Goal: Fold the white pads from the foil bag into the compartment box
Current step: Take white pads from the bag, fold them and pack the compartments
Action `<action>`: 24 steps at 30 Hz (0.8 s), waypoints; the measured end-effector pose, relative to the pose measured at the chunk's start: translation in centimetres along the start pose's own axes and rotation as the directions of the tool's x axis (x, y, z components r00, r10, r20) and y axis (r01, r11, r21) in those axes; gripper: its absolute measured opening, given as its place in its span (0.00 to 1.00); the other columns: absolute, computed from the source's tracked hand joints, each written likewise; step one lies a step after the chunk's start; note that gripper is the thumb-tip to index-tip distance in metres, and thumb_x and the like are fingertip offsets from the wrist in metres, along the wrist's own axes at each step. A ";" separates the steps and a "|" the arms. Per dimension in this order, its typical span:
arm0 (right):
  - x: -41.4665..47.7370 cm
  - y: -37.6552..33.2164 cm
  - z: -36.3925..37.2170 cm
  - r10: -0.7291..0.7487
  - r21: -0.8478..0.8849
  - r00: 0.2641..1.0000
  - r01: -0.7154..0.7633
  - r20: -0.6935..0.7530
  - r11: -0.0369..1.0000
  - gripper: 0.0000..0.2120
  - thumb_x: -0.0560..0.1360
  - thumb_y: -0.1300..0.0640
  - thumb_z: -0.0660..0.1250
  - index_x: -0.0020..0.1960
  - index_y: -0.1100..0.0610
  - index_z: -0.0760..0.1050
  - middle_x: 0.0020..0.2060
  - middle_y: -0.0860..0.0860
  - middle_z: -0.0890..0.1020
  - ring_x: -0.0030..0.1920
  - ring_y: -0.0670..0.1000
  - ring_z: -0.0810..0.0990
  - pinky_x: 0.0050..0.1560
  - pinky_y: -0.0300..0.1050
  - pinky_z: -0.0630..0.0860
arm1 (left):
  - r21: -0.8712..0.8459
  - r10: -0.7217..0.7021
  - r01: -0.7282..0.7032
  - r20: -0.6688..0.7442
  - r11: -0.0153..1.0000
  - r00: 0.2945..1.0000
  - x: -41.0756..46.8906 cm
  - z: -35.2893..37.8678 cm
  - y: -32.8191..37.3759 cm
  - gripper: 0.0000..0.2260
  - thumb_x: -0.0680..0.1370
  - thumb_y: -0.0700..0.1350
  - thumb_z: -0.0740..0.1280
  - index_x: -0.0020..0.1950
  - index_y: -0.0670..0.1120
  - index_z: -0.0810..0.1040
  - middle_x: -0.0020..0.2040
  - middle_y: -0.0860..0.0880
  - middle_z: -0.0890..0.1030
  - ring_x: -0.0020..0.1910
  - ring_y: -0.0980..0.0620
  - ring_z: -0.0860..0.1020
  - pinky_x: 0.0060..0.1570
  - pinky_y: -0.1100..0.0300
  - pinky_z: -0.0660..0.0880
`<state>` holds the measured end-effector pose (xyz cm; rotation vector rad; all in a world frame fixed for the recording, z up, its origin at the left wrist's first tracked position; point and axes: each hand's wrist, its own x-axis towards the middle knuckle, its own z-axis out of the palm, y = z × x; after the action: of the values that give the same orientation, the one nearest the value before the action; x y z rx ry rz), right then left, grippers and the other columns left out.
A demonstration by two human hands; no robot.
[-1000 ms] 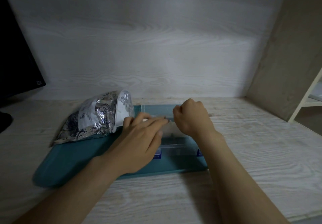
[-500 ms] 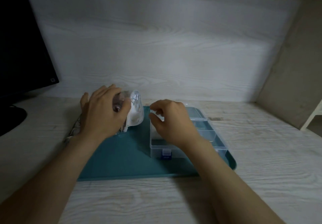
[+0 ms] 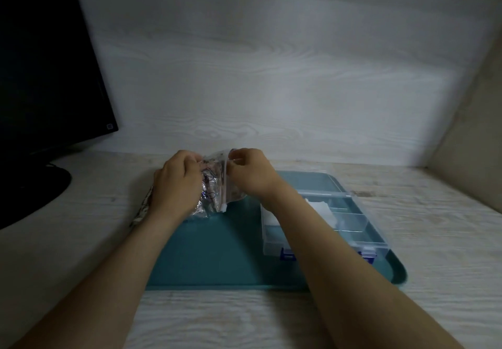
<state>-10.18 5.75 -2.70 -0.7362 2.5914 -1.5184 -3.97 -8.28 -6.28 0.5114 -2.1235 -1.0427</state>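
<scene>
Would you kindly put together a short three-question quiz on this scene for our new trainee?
1. True or false: both the left hand and the right hand hold the foil bag.
2. The compartment box sits: A on, B under, C beside the teal tray.
3. Fill in: a white ___ lies in the box.
Key: 1 true; 2 A; 3 pad.

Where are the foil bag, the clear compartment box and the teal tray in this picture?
foil bag [image 3: 210,185]: head view, on its crinkled silver middle.
compartment box [image 3: 326,193]: head view, on its clear far rim.
teal tray [image 3: 217,253]: head view, on its bare floor left of the box.
</scene>
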 end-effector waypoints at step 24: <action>-0.4 0.4 -0.6 -0.207 -0.270 0.978 0.207 0.029 0.940 0.09 0.73 0.65 0.66 0.37 0.55 0.79 0.33 0.51 0.79 0.36 0.52 0.74 0.36 0.41 0.69 | -0.072 0.014 -0.014 -0.006 0.997 1.000 -0.4 0.4 -0.3 0.13 0.80 0.51 0.57 0.49 0.55 0.82 0.48 0.58 0.85 0.53 0.49 0.81 0.54 0.53 0.78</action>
<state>-10.13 6.57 -2.79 -1.0647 2.8339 -1.2138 -3.99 -8.06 -6.82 0.4637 -2.0733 -1.1042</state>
